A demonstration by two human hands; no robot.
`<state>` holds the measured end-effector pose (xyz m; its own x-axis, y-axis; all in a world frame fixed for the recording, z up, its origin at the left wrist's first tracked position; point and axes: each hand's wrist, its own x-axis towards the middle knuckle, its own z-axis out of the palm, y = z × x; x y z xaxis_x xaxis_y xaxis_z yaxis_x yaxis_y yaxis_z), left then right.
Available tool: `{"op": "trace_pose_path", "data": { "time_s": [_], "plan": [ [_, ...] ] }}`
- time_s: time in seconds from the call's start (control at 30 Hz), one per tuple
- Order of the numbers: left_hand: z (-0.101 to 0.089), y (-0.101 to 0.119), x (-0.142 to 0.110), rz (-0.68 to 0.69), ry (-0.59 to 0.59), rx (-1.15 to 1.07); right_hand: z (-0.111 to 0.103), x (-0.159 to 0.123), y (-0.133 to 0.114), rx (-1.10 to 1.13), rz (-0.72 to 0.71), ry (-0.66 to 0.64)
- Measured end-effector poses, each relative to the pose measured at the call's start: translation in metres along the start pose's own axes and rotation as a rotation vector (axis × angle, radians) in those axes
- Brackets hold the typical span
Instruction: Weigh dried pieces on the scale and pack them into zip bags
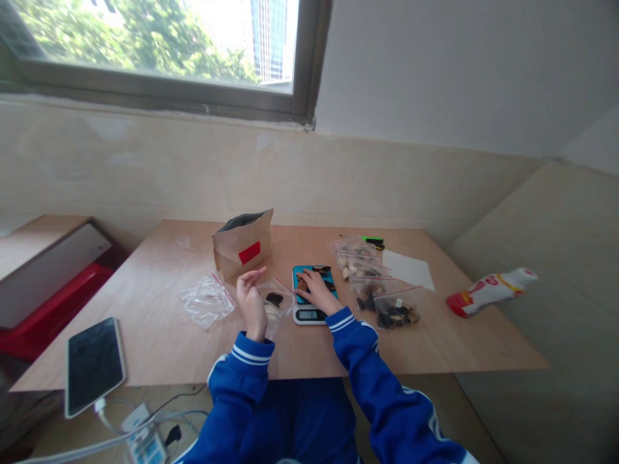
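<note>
My right hand (316,291) reaches over a small kitchen scale (302,316) with a blue top and a grey display. Its fingers are spread and rest on or just over dark brown dried pieces (329,285). They partly hide these pieces, and nothing is visibly gripped. Left of the scale, my left hand (252,306) is raised with loosely bent fingers, and no object shows in it. Close beside it lies a clear zip bag (285,298) with a dark piece (275,298) and something pale inside.
Behind my left hand stands an open brown paper pouch (236,254); clear plastic bags (207,301) lie left. Several filled zip bags (397,312), white paper (409,269) and a green-black pen (372,240) are right. A bottle (488,293) lies farther right; a tablet (95,361) overhangs the front-left edge.
</note>
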<state>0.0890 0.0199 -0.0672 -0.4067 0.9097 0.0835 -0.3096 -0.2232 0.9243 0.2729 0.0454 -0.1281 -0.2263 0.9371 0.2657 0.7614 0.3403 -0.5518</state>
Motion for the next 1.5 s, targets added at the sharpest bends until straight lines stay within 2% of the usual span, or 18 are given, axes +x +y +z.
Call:
{"op": "trace_pose_path", "data": {
  "time_s": [0.2, 0.4, 0.5, 0.57, 0.63, 0.7, 0.8, 0.87, 0.93, 1.0, 1.1, 1.2, 1.33, 1.5],
  "plan": [
    [-0.002, 0.001, 0.001, -0.025, 0.02, -0.033, -0.004, 0.002, 0.001, 0.101, 0.006, 0.082],
    [-0.003, -0.005, 0.004, -0.021, 0.036, 0.001, -0.015, 0.006, -0.004, 0.231, 0.078, 0.225],
    [-0.004, -0.008, 0.004, -0.015, 0.021, 0.015, -0.025, 0.012, -0.015, 0.311, 0.111, 0.293],
    [-0.003, -0.009, 0.003, -0.015, 0.007, 0.022, -0.032, 0.015, -0.031, 0.427, 0.123, 0.315],
    [0.0, -0.009, 0.003, -0.012, 0.005, 0.023, -0.037, 0.015, -0.053, 0.557, 0.1, 0.298],
    [0.004, -0.01, 0.002, -0.009, 0.01, 0.005, -0.04, 0.012, -0.078, 0.592, 0.045, 0.223],
    [0.007, -0.011, 0.0, -0.031, 0.037, -0.051, -0.044, 0.006, -0.107, 0.472, -0.035, 0.057],
    [0.008, -0.01, -0.001, -0.045, 0.048, -0.063, -0.049, 0.002, -0.112, 0.418, -0.078, -0.018],
    [0.007, -0.008, -0.002, -0.041, 0.041, -0.047, -0.054, -0.002, -0.103, 0.387, -0.095, -0.018],
    [0.005, -0.006, -0.001, -0.029, 0.033, -0.022, -0.058, -0.005, -0.084, 0.331, -0.056, 0.044],
    [0.002, -0.004, -0.001, -0.032, 0.039, -0.004, -0.054, -0.008, -0.047, 0.07, 0.05, 0.096],
    [0.0, -0.002, -0.001, -0.045, 0.05, -0.006, -0.042, -0.009, -0.021, -0.19, 0.086, 0.047],
    [-0.001, 0.001, -0.003, -0.072, 0.079, -0.058, -0.028, -0.008, -0.01, -0.268, 0.079, 0.017],
    [-0.002, 0.006, -0.004, -0.071, 0.097, -0.099, -0.022, -0.006, -0.007, -0.298, 0.084, 0.019]
  ]
}}
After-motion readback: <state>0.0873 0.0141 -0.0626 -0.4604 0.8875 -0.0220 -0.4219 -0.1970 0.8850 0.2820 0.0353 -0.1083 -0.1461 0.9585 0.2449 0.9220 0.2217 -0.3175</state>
